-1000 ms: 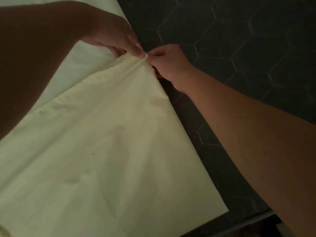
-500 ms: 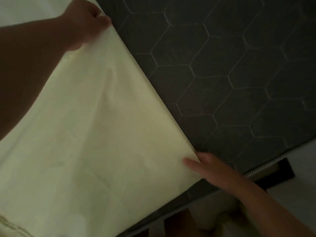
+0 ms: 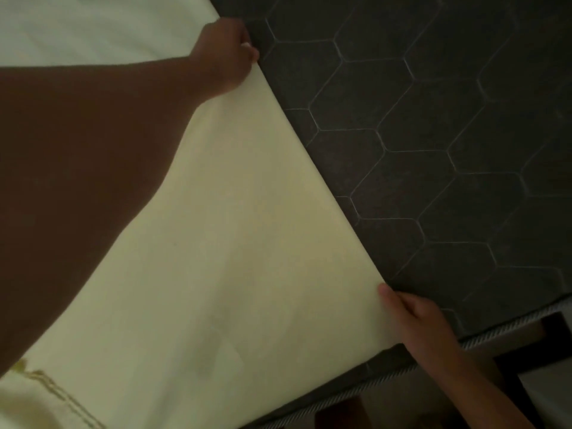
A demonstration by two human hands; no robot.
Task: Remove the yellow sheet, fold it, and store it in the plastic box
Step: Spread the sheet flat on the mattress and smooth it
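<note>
Folding looks to be in its early part. The yellow sheet (image 3: 247, 243) lies flat and smooth over the left part of the dark quilted mattress (image 3: 433, 150), and I hold one straight edge of it between my two hands. My left hand (image 3: 224, 54), fingers curled, grips the sheet at the far end of that edge. My right hand (image 3: 414, 317) pinches the near end, thumb on top of the cloth and the other fingers hidden beneath it, close to the mattress's near edge.

I judge that the sheet is loose from the bed and a fold is being lined up. More folds and the storing are left, and the plastic box is nowhere in view. Gold stitching (image 3: 55, 394) runs along the sheet at the lower left.

The mattress top is dark grey, quilted in hexagons, with a pale piped border (image 3: 402, 371) along its near edge. Past that edge a dark frame (image 3: 551, 332) and a bit of pale floor (image 3: 551, 388) show. The room is dim.
</note>
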